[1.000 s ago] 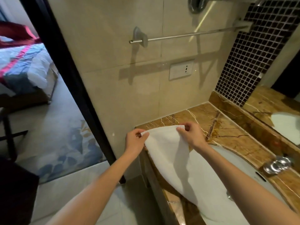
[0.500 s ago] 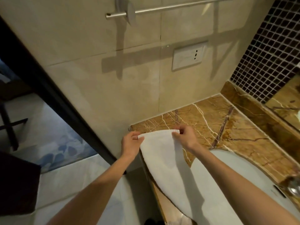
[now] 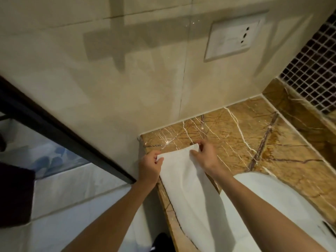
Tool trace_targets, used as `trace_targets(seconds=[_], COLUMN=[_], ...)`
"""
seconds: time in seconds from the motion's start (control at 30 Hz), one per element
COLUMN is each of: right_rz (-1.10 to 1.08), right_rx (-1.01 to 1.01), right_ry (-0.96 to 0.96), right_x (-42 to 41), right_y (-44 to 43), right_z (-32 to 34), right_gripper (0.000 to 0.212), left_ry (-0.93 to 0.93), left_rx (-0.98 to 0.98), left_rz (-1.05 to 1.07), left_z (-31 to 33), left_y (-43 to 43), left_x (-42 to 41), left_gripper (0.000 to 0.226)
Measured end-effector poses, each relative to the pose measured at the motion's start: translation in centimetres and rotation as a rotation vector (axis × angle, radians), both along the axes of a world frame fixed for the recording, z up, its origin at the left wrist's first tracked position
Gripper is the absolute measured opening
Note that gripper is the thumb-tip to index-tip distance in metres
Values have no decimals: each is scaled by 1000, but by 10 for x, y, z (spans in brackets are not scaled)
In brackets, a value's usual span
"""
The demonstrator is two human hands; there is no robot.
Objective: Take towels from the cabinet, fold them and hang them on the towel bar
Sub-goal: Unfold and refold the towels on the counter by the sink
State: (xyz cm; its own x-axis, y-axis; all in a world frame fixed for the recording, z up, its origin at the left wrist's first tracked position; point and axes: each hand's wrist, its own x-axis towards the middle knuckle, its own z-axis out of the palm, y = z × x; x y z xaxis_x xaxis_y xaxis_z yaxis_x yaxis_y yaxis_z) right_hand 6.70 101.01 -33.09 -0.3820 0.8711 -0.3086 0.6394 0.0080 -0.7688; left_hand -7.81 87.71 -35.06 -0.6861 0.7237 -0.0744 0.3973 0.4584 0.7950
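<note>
A white towel point(image 3: 183, 180) lies lengthwise over the brown marble counter point(image 3: 254, 135), its near end running off the bottom of the frame. My left hand point(image 3: 150, 168) pinches the towel's far left corner at the counter's edge. My right hand point(image 3: 204, 157) pinches the far right corner, just above the marble. The towel's far edge is stretched between both hands. The towel bar is out of frame; only its shadow falls on the wall.
A white basin point(image 3: 272, 206) is set in the counter at the right. A wall socket plate point(image 3: 234, 39) sits on the beige tiled wall. Dark mosaic tiles point(image 3: 312, 75) are at the far right. A black door frame point(image 3: 54, 128) crosses the left, with pale floor below.
The view has tilted down, so the towel bar left the frame. Both hands keep their hold on the towel's far corners and have lowered them close to the counter.
</note>
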Motion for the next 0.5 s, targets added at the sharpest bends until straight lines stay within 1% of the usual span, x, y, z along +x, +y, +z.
trace_targets(seconds=[0.07, 0.13, 0.2, 0.23, 0.3, 0.4, 0.43, 0.5], right_rz=[24, 106, 186, 199, 187, 144, 136, 133], right_rx=[-4, 74, 156, 176, 184, 175, 174, 197], right_ry=[10, -40, -111, -127, -99, -93, -112, -158], right_x=[-1, 0, 0, 1, 2, 7, 11, 22], right_y=[-4, -8, -13, -15, -21, -29, -31, -35], right_z=[-7, -11, -14, -16, -18, -18, -17, -15], right_gripper=[51, 65, 75, 78, 81, 79, 78, 69], left_ry=[129, 300, 451, 515, 608, 641, 619, 580], left_rx=[-46, -92, -131, -138, -111, -101, -148, -326], left_rz=[-14, -39, -116, -155, -224, -339, -377, -474], left_z=[-8, -13, -14, -13, -13, -17, -15, -5], left_y=[-1, -1, 0, 0, -3, -9, -11, -14], left_x=[-2, -5, -6, -6, -6, -2, 2, 12], left_gripper=[17, 19, 23, 24, 22, 12, 19, 34])
